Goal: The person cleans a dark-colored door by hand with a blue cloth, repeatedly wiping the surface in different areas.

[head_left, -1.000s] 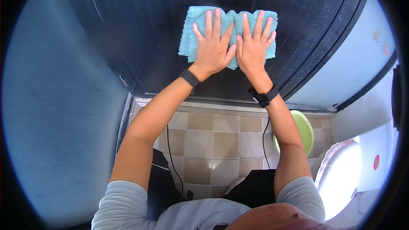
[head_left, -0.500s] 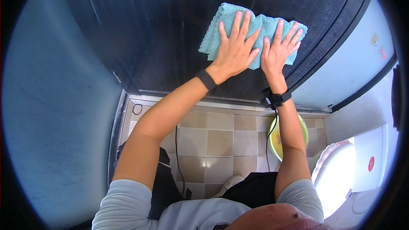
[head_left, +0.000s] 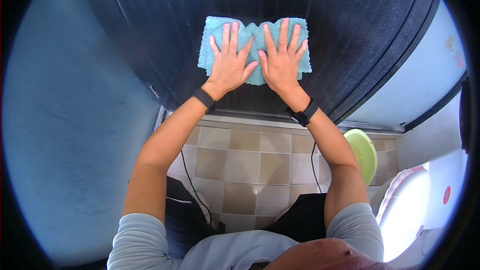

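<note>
A turquoise cloth (head_left: 255, 75) lies spread against a dark, ribbed door panel (head_left: 165, 45). My left hand (head_left: 229, 65) presses flat on its left half, fingers apart. On the right half rests my right hand (head_left: 282, 62), also flat with fingers spread. The two thumbs point toward each other with a strip of cloth between them. Each wrist wears a black band, and a thin black cable runs down below each arm.
Below the panel is a checkered tile floor (head_left: 242, 170). A yellow-green basin (head_left: 367, 155) stands on it, partly behind my right arm. At the right is a white toilet (head_left: 407, 210). A bluish wall panel (head_left: 65, 120) fills the left side.
Both hands and the cloth have slid left across the panel, with my right hand moving to nearly level with the left. Both palms stay on the cloth, and more of the basin shows.
</note>
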`<state>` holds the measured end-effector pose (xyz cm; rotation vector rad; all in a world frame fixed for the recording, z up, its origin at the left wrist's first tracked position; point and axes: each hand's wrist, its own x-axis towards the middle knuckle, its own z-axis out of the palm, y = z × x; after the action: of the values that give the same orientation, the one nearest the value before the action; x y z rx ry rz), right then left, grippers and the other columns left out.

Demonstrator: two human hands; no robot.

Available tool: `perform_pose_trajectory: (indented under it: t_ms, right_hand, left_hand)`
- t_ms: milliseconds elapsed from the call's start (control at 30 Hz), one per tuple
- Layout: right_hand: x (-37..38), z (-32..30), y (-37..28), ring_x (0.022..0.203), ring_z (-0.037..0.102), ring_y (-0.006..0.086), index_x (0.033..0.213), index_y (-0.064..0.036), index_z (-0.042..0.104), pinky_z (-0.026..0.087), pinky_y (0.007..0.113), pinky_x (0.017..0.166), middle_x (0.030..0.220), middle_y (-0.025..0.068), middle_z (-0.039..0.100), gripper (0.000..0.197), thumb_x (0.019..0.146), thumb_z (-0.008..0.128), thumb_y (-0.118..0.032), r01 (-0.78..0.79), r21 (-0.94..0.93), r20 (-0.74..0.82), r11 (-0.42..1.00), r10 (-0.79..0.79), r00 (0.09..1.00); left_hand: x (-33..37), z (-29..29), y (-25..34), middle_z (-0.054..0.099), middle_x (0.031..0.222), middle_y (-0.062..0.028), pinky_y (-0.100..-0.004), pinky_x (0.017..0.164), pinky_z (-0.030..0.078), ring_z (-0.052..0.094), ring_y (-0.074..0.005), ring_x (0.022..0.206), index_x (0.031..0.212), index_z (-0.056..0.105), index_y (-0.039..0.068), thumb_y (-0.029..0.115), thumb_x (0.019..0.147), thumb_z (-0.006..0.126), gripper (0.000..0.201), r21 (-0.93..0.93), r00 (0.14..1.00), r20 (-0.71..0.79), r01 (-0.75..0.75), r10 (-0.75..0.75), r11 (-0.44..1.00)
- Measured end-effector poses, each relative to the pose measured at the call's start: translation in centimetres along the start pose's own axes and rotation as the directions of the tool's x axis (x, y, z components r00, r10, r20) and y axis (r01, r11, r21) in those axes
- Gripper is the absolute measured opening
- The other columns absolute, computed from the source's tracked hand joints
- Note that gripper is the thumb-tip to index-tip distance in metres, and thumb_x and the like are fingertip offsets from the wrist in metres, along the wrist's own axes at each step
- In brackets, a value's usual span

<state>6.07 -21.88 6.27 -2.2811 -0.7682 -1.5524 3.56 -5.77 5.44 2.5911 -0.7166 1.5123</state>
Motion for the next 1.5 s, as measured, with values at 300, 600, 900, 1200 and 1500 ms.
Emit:
perform_pose_trajectory:
  t_ms: [300,600,900,1200,1500]
  right_hand:
    - [0.9,-0.8,-0.2,0.139,0.013,0.0388,0.14,-0.0229,0.039,0.016,0.065,0.102,0.152,0.0153,0.019,0.063,0.082,0.062,-0.026,0.048,0.035,0.025,0.998,-0.049,0.998]
    - [0.4,-2.6,4.7,0.14,0.009,0.041,0.143,-0.0229,0.036,0.011,0.065,0.103,0.154,0.0159,0.014,0.061,0.085,0.057,-0.027,0.015,-0.044,-0.012,0.999,-0.015,1.0]
    - [-1.5,-5.6,11.5,0.138,0.003,0.0479,0.143,-0.0131,0.033,0.007,0.066,0.104,0.152,0.0252,0.008,0.061,0.087,0.051,-0.026,-0.052,-0.128,-0.064,0.99,0.044,0.997]
    - [-2.4,-5.7,12.2,0.138,0.003,0.0489,0.144,-0.0089,0.031,0.008,0.067,0.103,0.151,0.0265,0.006,0.062,0.088,0.05,-0.027,-0.08,-0.109,-0.095,0.991,0.07,0.993]
    - [-3.7,-2.4,5.9,0.137,0.006,0.0494,0.144,-0.0113,0.032,0.008,0.066,0.102,0.151,0.0269,0.009,0.064,0.085,0.055,-0.025,-0.007,-0.035,0.048,0.999,0.009,0.999]
  left_hand:
    - [0.1,0.6,0.3,0.003,0.147,-0.0361,-0.0741,0.096,0.003,0.0,-0.053,0.137,0.135,0.037,-0.002,0.031,0.083,0.059,0.065,-0.038,0.997,-0.07,0.028,-0.031,0.999]
    - [3.5,3.1,4.9,0.003,0.148,-0.0343,-0.0744,0.096,0.002,0.0,-0.0508,0.138,0.134,0.041,0.001,0.032,0.079,0.064,0.067,-0.075,0.989,-0.133,0.053,-0.063,0.996]
    - [7.4,4.4,11.4,0.013,0.149,-0.0298,-0.0737,0.095,0.016,0.009,-0.0468,0.138,0.134,0.045,0.008,0.033,0.084,0.057,0.057,-0.158,0.995,-0.094,-0.001,-0.014,0.987]
    - [7.1,4.0,11.5,0.02,0.15,-0.0219,-0.0656,0.097,0.022,0.016,-0.0366,0.139,0.134,0.046,0.012,0.034,0.083,0.058,0.057,-0.165,0.995,-0.086,-0.064,0.05,0.984]
    - [1.7,2.5,6.1,0.019,0.15,-0.0223,-0.0675,0.099,0.019,0.014,-0.0368,0.14,0.131,0.049,0.01,0.031,0.081,0.063,0.056,-0.142,0.996,0.072,-0.038,0.048,0.989]
